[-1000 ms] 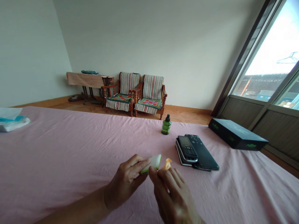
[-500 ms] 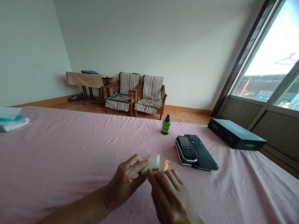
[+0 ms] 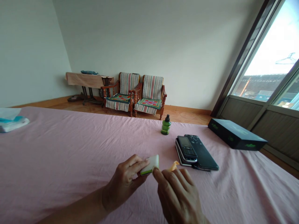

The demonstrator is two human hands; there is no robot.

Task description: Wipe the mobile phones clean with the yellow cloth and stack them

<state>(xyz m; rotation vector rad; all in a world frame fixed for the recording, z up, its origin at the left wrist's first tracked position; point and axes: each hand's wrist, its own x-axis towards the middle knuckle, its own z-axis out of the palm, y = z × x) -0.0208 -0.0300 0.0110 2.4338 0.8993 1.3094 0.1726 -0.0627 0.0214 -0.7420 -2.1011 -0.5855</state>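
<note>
My left hand [image 3: 127, 177] grips a small white, flat, box-like object with a green edge [image 3: 152, 165], thumb below and fingers on top. A crumpled piece of pale orange cloth or tissue [image 3: 174, 165] sticks out above my right hand [image 3: 178, 193], whose fingers are closed round it. The right thumb and forefinger are at the near right corner of the white object. Whatever part of the cloth lies inside the right hand is hidden. Both hands are over the pink sheet [image 3: 81, 149].
To the right, a keypad phone [image 3: 187, 147] rests on a stack of dark flat devices [image 3: 204, 155]. Beyond it are a green spray bottle [image 3: 165, 126] and a black box [image 3: 235, 133]. A tissue pack [image 3: 14, 123] lies far left. Two chairs [image 3: 148, 102] stand past the sheet's far edge.
My right hand has slid to the right along the green edge, carrying the orange cloth with it. The left hand and the white object have barely shifted.
</note>
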